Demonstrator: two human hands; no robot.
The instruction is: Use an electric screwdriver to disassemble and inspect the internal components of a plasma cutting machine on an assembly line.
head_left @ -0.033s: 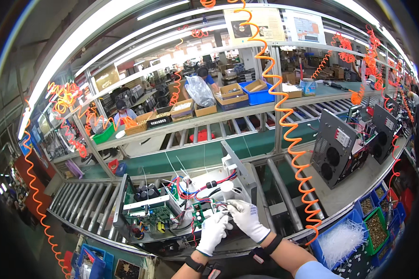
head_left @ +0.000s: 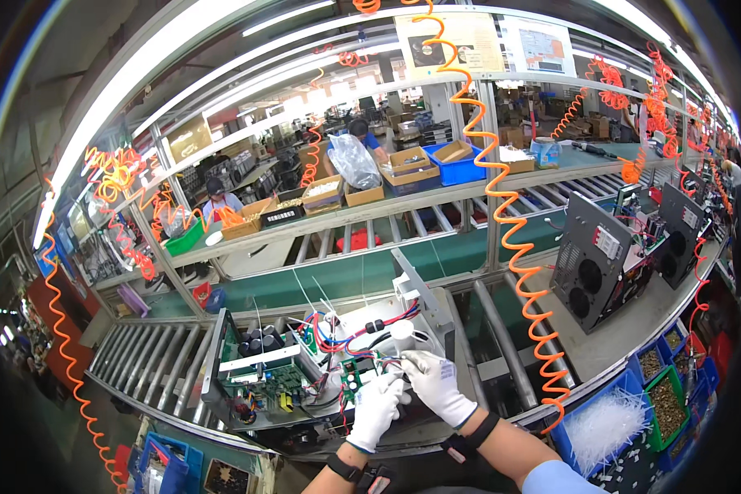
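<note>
An opened electronic unit lies in front of me, its grey metal panel [head_left: 427, 300] standing at the right side. Inside it are a green circuit board [head_left: 265, 384], black capacitors and a red-and-blue wire bundle [head_left: 337, 344] with a black ring. My white-gloved right hand [head_left: 436, 387] has its fingers pinched on thin wires [head_left: 390, 361] at the unit's near right part. Close beside it, my gloved left hand [head_left: 376, 412] is closed at the same wires, its fingertips meeting near the right ones. The gloves hide the wire ends.
The unit rests on a roller conveyor [head_left: 152, 362]. Similar units with dark fan panels [head_left: 589, 263] stand to the right. Orange coiled hoses [head_left: 523, 255] hang close by. Blue bins [head_left: 605, 420] with white strips and small hardware sit at lower right. Cardboard boxes [head_left: 323, 194] line the shelf beyond.
</note>
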